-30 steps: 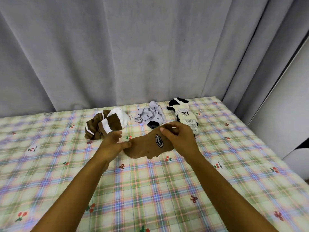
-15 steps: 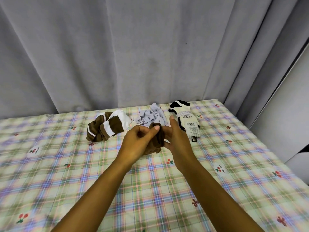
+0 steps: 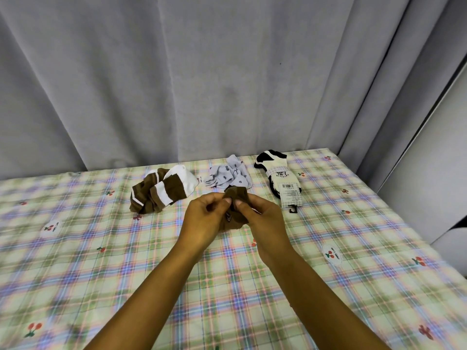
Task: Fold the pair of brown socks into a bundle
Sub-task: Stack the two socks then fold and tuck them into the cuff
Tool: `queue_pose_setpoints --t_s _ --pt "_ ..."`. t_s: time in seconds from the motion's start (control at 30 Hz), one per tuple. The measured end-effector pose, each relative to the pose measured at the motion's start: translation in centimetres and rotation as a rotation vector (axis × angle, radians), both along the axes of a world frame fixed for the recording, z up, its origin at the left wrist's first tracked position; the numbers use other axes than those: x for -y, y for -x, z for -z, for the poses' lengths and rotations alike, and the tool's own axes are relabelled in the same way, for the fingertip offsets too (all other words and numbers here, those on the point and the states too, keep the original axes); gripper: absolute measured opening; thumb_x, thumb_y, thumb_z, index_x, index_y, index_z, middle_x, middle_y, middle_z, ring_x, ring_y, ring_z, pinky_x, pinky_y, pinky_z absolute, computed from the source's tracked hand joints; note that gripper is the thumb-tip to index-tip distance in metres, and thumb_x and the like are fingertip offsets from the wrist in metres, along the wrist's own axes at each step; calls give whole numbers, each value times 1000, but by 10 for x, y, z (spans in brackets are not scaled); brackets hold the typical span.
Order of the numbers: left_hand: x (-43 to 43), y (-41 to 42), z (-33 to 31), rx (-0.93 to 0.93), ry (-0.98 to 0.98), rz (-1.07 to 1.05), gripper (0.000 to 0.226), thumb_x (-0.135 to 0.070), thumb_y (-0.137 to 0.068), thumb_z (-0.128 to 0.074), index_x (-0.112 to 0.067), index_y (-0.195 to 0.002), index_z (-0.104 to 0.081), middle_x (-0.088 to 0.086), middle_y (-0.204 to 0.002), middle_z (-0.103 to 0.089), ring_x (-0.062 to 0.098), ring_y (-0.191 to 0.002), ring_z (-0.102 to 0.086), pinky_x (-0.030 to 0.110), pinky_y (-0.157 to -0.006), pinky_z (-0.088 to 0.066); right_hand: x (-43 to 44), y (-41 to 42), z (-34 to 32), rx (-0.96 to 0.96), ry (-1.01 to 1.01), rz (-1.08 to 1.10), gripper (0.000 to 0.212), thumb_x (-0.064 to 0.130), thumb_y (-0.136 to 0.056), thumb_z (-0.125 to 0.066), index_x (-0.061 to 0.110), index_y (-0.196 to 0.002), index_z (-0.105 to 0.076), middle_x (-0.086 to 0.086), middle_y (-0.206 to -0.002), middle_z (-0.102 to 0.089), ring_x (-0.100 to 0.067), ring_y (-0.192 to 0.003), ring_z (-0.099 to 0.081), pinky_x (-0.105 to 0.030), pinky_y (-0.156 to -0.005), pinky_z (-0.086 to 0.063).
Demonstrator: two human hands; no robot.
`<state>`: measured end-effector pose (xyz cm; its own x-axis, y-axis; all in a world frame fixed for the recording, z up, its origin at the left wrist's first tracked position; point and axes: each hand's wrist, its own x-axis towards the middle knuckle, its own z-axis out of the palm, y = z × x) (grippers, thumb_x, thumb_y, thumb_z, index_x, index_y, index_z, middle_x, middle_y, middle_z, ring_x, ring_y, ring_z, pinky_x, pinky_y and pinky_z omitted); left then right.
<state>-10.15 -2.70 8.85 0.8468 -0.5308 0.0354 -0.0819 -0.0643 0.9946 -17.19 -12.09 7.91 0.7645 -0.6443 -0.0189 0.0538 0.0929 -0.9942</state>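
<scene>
The plain brown socks (image 3: 237,198) are bunched up between both hands, held just above the checked bedsheet (image 3: 101,261) near its middle. My left hand (image 3: 204,221) pinches the left side of the bunch with thumb and fingers. My right hand (image 3: 262,218) grips the right side, its thumb pressed on the fabric. A small dark oval label shows on the lower part of the socks. Most of the fabric is hidden behind my fingers.
Three other sock pairs lie in a row behind my hands: brown-and-white striped socks (image 3: 161,192) at the left, pale lilac patterned socks (image 3: 228,175) in the middle, black-and-cream tagged socks (image 3: 280,178) at the right. A grey curtain (image 3: 202,72) hangs behind the bed.
The brown socks lay stretched flat between my hands one second ago. My left hand has swung right, folding them over, and both hands now hold them as a compact bunch.
</scene>
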Motion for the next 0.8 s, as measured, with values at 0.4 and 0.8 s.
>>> queue_pose_setpoints --t_s 0.4,0.8 --pt "2 -12 -3 -834 279 -93 17 -5 -97 -37 1 -96 -53 16 -82 -61 24 -83 -61 40 -91 -49 15 2 0 132 -892 -188 27 12 -98 -36 -3 -106 -57 -17 -101 -62 -24 -90 -61 -29 -59 -61" --pt "-1 -4 2 -282 -38 -37 20 -13 -94 -43 -6 -88 -61 21 -93 -66 32 -83 -62 41 -79 -51 22 2 -3 189 -734 -374 43 19 -98 -30 -1 -93 -67 -14 -92 -73 -24 -85 -70 -31 -74 -61"
